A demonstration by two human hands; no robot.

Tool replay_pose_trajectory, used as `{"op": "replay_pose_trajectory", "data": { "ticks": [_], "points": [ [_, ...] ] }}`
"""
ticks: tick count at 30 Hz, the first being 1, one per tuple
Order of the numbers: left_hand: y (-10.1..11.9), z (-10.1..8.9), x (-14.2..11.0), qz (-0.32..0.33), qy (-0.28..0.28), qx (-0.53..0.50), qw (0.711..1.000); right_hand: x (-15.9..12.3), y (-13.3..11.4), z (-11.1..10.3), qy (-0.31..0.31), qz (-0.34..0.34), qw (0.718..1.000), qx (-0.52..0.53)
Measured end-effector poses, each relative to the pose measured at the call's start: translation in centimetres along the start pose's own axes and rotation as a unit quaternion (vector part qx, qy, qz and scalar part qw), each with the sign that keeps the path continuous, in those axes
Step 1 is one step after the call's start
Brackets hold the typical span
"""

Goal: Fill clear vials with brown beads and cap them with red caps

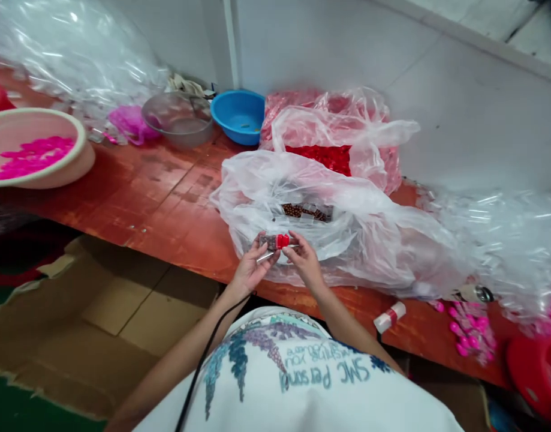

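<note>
My left hand (252,267) is closed round a small clear tube of dark beads (270,242), with a thin metal tool (265,257) lying under its fingers. My right hand (304,259) pinches at the tube's red cap (282,240). Both hands sit at the front of a big clear plastic bag (347,240) on the red-brown wooden table (158,198). Inside the bag more bead-filled tubes (307,211) show.
A pink basin of pink pieces (35,150) stands at the left. A grey bowl (178,117) and a blue bowl (238,115) stand by the wall. A bag of red pieces (333,141) lies behind. Pink caps (468,333), a white roll (390,317) and a cardboard box (90,306) lie near.
</note>
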State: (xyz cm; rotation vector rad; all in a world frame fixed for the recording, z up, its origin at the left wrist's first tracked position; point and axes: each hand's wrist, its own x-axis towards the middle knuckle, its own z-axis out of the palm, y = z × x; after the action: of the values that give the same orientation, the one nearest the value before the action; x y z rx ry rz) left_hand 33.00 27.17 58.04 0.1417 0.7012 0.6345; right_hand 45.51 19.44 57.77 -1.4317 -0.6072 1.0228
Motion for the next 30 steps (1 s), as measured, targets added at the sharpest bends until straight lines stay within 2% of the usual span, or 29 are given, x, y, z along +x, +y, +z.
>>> {"op": "replay_pose_trajectory", "data": {
  "ticks": [2, 5, 9, 12, 18, 23, 27, 30],
  "points": [
    [-1.2, 0.6, 1.3, -0.004, -0.016, -0.005, 1.000, 1.0, -0.2, -0.7, 0.015, -0.012, 1.000, 0.015],
    [-3.0, 1.5, 3.0, -0.013, -0.034, 0.010, 0.999, 2.5, -0.8, -3.1, 0.030, -0.043, 0.999, 0.003],
    [-4.1, 2.3, 4.6, -0.016, -0.049, 0.121, 0.991, 3.6, -1.1, -6.1, 0.041, -0.096, 0.992, -0.067],
    [-4.1, 2.8, 5.5, -0.012, -0.056, 0.206, 0.977, 4.0, -1.0, -7.3, 0.044, -0.107, 0.991, -0.061],
    [-3.6, 3.9, 6.0, -0.006, -0.104, 0.355, 0.929, 5.4, -1.3, -8.3, 0.048, -0.055, 0.996, 0.055],
    [-3.3, 4.6, 6.5, -0.003, -0.136, 0.403, 0.905, 6.1, -1.6, -8.8, 0.029, -0.042, 0.997, 0.062],
    [-3.2, 4.5, 7.4, 0.022, -0.136, 0.422, 0.896, 6.1, -1.7, -8.5, 0.008, -0.052, 0.999, -0.003],
    [-3.3, 4.4, 7.6, 0.046, -0.141, 0.432, 0.890, 6.0, -2.3, -8.3, 0.000, -0.098, 0.985, -0.142]
  ]
}}
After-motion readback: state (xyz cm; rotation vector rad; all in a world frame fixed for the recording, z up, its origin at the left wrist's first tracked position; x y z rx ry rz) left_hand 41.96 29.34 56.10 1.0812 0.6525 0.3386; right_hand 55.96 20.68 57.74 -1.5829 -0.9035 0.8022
